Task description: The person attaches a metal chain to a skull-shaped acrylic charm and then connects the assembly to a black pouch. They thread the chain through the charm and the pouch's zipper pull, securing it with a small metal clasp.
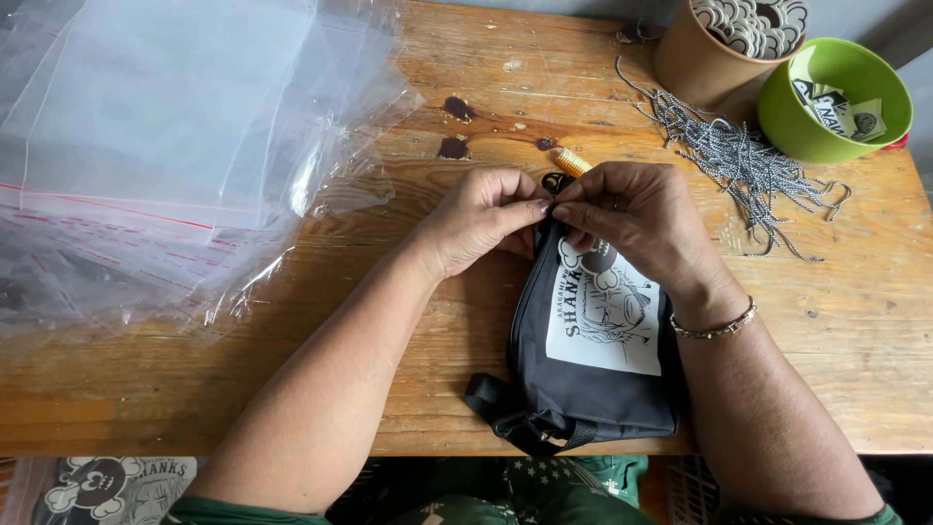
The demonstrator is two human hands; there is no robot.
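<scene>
A small black pouch bag (593, 379) with a white printed patch lies on the wooden table (408, 350), its strap and buckle toward me. My left hand (481, 219) and my right hand (632, 219) meet at the bag's far end, fingertips pinched together at the black zipper pull ring (556, 182). A small yellow ridged piece (573, 161) pokes out just beyond my right fingers. A thin bracelet circles my right wrist. Whatever my fingertips pinch is mostly hidden.
A stack of clear plastic zip bags (165, 146) covers the table's left side. A heap of black-and-white cords (734, 156) lies at the back right, beside a brown tub of cut-out tags (724, 44) and a green bowl of stickers (836, 97).
</scene>
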